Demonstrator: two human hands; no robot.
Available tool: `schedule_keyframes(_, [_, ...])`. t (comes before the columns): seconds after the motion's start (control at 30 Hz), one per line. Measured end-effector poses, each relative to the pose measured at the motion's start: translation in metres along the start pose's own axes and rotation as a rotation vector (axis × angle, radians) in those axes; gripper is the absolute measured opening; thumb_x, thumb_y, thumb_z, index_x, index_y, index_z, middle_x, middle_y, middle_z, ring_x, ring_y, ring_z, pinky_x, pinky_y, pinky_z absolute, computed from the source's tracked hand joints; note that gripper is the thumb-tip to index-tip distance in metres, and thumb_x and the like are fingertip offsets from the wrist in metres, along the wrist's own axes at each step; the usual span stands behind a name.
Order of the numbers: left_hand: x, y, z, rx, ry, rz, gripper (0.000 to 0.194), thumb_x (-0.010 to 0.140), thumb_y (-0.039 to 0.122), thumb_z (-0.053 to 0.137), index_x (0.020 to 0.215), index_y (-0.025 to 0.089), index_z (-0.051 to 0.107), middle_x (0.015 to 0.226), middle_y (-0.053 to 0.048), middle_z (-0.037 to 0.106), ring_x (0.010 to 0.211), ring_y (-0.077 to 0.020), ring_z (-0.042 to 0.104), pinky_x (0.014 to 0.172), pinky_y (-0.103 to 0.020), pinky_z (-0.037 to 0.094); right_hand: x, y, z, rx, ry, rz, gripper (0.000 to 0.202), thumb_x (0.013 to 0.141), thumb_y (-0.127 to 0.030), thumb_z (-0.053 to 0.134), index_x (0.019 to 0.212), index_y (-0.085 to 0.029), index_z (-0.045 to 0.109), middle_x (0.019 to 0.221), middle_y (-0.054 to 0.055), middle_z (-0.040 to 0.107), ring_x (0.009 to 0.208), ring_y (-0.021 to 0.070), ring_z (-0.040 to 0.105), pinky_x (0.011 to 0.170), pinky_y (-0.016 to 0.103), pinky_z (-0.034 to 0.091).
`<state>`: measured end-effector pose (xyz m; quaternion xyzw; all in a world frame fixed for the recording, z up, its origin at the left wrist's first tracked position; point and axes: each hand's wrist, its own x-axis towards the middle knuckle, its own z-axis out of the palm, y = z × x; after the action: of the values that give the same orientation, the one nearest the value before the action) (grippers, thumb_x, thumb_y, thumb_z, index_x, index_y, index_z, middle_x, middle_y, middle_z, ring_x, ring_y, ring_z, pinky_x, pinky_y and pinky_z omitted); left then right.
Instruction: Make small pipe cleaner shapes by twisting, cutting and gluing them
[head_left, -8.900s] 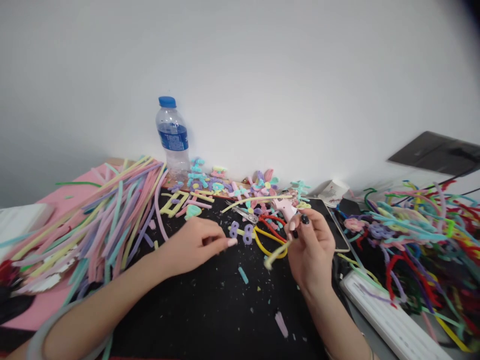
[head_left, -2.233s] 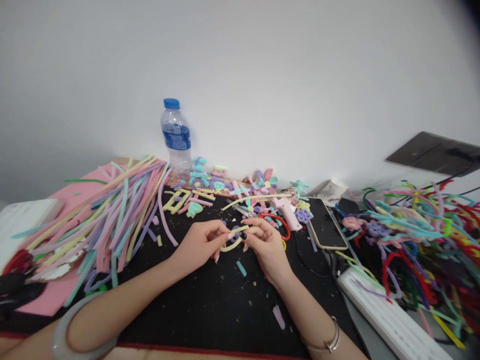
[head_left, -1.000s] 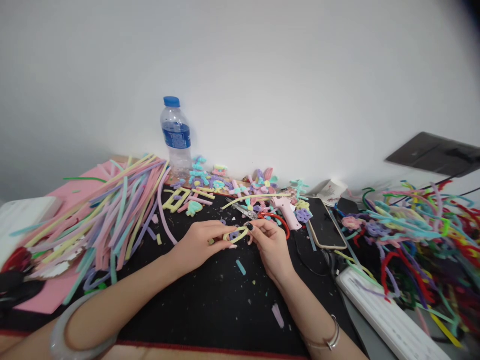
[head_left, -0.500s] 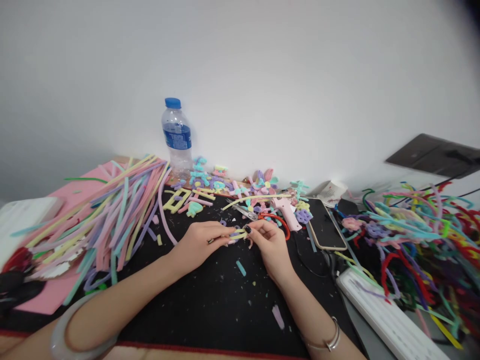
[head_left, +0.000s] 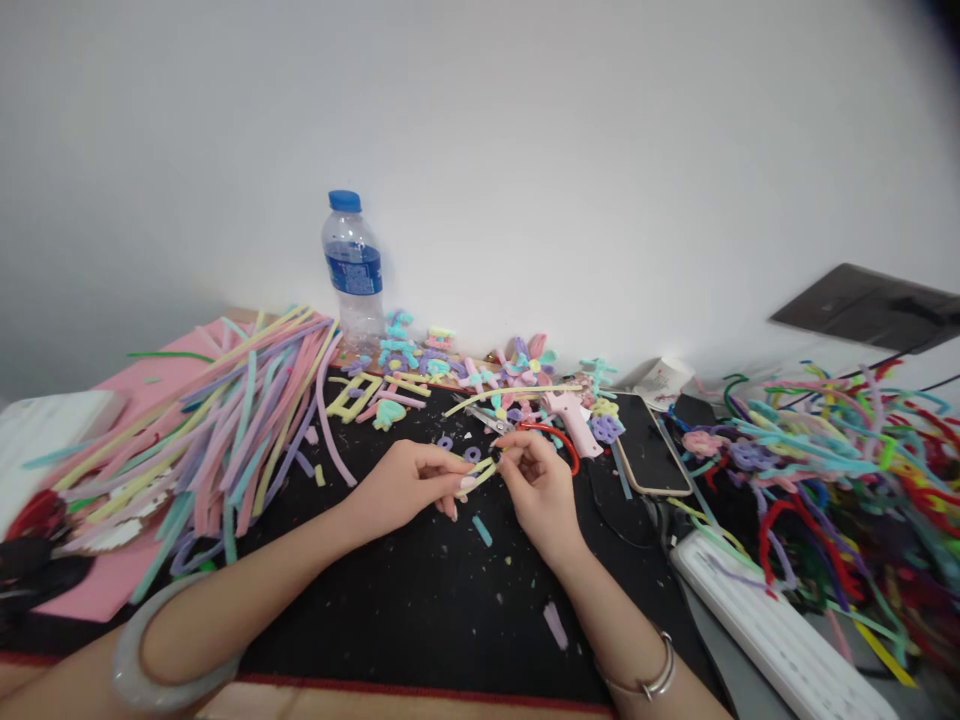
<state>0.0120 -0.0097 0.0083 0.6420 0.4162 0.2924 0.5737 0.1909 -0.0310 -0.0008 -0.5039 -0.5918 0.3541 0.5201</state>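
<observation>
Between my hands is a short bent yellow pipe cleaner (head_left: pixel 478 477), held above the black mat (head_left: pixel 420 610). My left hand (head_left: pixel 416 482) pinches its left end with thumb and fingers. The fingertips of my right hand (head_left: pixel 536 487) are closed on its right end. Just behind the fingers lie small purple pipe-cleaner rings (head_left: pixel 472 454). Scissors with red handles (head_left: pixel 559 436) rest behind my right hand, partly hidden by it. Beside them is a pink glue gun (head_left: pixel 573 422). A blue pipe-cleaner scrap (head_left: pixel 481 531) lies in front of my fingers.
At left spreads a heap of pastel pipe cleaners (head_left: pixel 247 420). A plastic bottle (head_left: pixel 354 270) stands by the wall, with finished pipe-cleaner shapes (head_left: pixel 525 370) alongside. To the right are a phone (head_left: pixel 651 447), a white power strip (head_left: pixel 765 630) and a tangle of coloured pipe cleaners (head_left: pixel 825 470).
My left fingers have shifted slightly and opened out from the yellow piece, showing more of it. The purple rings behind are now in clearer view. My right hand stays nearly in place.
</observation>
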Motion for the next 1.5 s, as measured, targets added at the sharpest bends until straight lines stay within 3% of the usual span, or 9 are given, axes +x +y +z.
schedule_keyframes(0.4, [0.0, -0.005, -0.003, -0.28, -0.133, -0.099, 0.014, 0.075, 0.024, 0.069, 0.082, 0.012, 0.073, 0.056, -0.001, 0.067, 0.044, -0.0089, 0.058, 0.049, -0.02, 0.048, -0.004, -0.004, 0.002, -0.013, 0.019, -0.07, 0.014, 0.082, -0.012, 0.051, 0.09, -0.021, 0.058, 0.065, -0.003, 0.049, 0.059, 0.0119, 0.046, 0.056, 0.024, 0.036])
schedule_keyframes(0.57, [0.001, -0.004, -0.002, -0.239, -0.04, -0.084, 0.016, 0.074, 0.022, 0.069, 0.085, 0.012, 0.073, 0.058, -0.002, 0.068, 0.048, -0.0105, 0.061, 0.054, -0.022, 0.051, 0.003, 0.001, -0.004, 0.198, -0.023, 0.043, 0.011, 0.086, -0.025, 0.052, 0.096, -0.021, 0.057, 0.066, -0.003, 0.052, 0.055, 0.0107, 0.046, 0.053, 0.023, 0.037])
schedule_keyframes(0.67, [0.002, -0.005, -0.002, -0.214, 0.007, -0.071, 0.018, 0.075, 0.024, 0.067, 0.088, 0.013, 0.073, 0.057, -0.001, 0.067, 0.05, -0.0114, 0.062, 0.055, -0.022, 0.052, 0.004, 0.004, -0.006, 0.238, -0.092, 0.096, 0.024, 0.092, -0.039, 0.04, 0.094, -0.02, 0.055, 0.067, -0.001, 0.052, 0.051, 0.0108, 0.044, 0.047, 0.023, 0.034])
schedule_keyframes(0.83, [0.001, -0.006, -0.001, -0.173, -0.024, -0.041, 0.019, 0.076, 0.024, 0.066, 0.09, 0.013, 0.073, 0.056, -0.001, 0.067, 0.052, -0.0124, 0.064, 0.058, -0.023, 0.052, 0.001, 0.0, -0.006, -0.159, -0.214, -0.005, 0.029, 0.091, -0.034, 0.043, 0.066, -0.019, 0.045, 0.057, -0.005, 0.039, 0.052, 0.0102, 0.036, 0.049, 0.023, 0.028])
schedule_keyframes(1.03, [-0.001, -0.004, 0.002, -0.126, -0.01, -0.017, 0.018, 0.077, 0.025, 0.065, 0.088, 0.013, 0.072, 0.059, -0.001, 0.068, 0.052, -0.0121, 0.064, 0.057, -0.022, 0.051, 0.001, -0.006, -0.006, -0.428, -0.149, -0.125, 0.036, 0.09, -0.027, 0.043, 0.057, -0.02, 0.03, 0.053, -0.006, 0.029, 0.049, 0.0092, 0.031, 0.049, 0.024, 0.023])
schedule_keyframes(1.17, [-0.004, -0.003, 0.004, -0.063, 0.045, 0.056, 0.021, 0.075, 0.025, 0.067, 0.092, 0.014, 0.07, 0.066, -0.001, 0.07, 0.058, -0.0129, 0.065, 0.062, -0.023, 0.052, -0.003, -0.006, -0.005, -0.403, -0.093, -0.162, 0.036, 0.09, -0.025, 0.04, 0.058, -0.021, 0.026, 0.053, -0.006, 0.027, 0.049, 0.0093, 0.029, 0.048, 0.025, 0.022])
schedule_keyframes(1.33, [-0.005, -0.005, 0.0, 0.199, 0.151, 0.251, 0.024, 0.072, 0.02, 0.07, 0.096, 0.015, 0.071, 0.084, -0.004, 0.073, 0.068, -0.0138, 0.066, 0.066, -0.022, 0.052, -0.006, -0.004, -0.002, -0.364, -0.045, -0.127, 0.036, 0.091, -0.027, 0.038, 0.058, -0.021, 0.024, 0.053, -0.006, 0.026, 0.049, 0.0094, 0.027, 0.048, 0.025, 0.021])
schedule_keyframes(1.5, [-0.004, -0.006, -0.006, 0.412, 0.186, 0.397, 0.013, 0.079, 0.02, 0.063, 0.089, 0.017, 0.072, 0.076, -0.002, 0.073, 0.066, -0.0136, 0.065, 0.066, -0.021, 0.05, -0.007, -0.004, -0.001, -0.348, -0.064, -0.106, 0.036, 0.092, -0.027, 0.037, 0.059, -0.021, 0.025, 0.054, -0.006, 0.027, 0.05, 0.0097, 0.028, 0.048, 0.025, 0.022])
